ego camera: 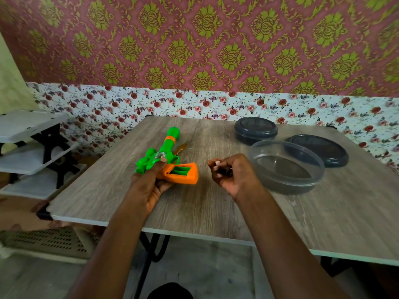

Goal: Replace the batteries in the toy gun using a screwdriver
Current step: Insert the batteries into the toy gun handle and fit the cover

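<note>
The left hand (pixel 151 186) grips the gun (pixel 168 145) on the table (pixel 216 212), its battery bay open and facing up. The right hand (pixel 233 173) curls its fingers round a dark item (pixel 225 171) too blurred to name. The screwdriver (pixel 183 147) lies just behind the gun.

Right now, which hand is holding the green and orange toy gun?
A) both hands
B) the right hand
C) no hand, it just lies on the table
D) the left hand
D: the left hand grips the toy gun near its orange grip, while the right hand is apart from it, curled round a small dark object.
</note>
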{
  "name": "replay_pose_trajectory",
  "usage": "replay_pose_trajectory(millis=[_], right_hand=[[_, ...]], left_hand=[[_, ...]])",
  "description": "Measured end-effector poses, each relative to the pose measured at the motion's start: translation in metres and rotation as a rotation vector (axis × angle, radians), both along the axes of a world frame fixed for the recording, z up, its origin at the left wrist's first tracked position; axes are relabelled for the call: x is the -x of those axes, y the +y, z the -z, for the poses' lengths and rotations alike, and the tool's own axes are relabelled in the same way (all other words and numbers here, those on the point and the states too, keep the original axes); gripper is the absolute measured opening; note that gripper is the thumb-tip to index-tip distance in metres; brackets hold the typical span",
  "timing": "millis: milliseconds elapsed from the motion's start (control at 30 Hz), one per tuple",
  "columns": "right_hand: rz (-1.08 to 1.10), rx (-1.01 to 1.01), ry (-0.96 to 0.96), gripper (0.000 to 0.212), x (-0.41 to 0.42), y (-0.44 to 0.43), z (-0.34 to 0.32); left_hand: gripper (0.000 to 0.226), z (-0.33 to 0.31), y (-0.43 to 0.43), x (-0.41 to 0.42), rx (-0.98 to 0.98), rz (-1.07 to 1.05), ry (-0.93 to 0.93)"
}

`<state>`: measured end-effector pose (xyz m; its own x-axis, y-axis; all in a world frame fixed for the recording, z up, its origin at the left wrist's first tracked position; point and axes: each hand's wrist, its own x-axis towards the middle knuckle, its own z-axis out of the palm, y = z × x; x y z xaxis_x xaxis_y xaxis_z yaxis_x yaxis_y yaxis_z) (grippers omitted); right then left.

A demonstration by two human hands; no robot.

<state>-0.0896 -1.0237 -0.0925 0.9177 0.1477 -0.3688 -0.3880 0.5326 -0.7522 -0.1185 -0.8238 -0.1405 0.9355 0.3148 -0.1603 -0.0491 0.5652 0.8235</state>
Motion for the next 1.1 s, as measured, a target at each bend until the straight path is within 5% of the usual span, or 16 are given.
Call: replay_pose_trajectory(millis=[300,633,867,1100], right_hand=[[-0.025,-0.011,-0.123,0.018,-0.003,0.0,0.004],[-0.297,0.616,-0.579,0.017,0.012,0.002,-0.005],[-0.416,1.352,-0.931,0.019,0.012,0.023,-0.014],[-0.564,1.799,-1.051,0.026,0.032,0.033,-0.034]], left_hand=[[0.048,0.0,-0.001,0.001,-0.015,-0.004,-0.01],[0.045,0.001,-0.01,0.0,-0.088,-0.063,-0.004],[0.039,0.003,-0.011,0.004,-0.127,-0.068,-0.07],[0.019,0.004,-0.012,0.002,-0.124,-0.063,-0.103]])
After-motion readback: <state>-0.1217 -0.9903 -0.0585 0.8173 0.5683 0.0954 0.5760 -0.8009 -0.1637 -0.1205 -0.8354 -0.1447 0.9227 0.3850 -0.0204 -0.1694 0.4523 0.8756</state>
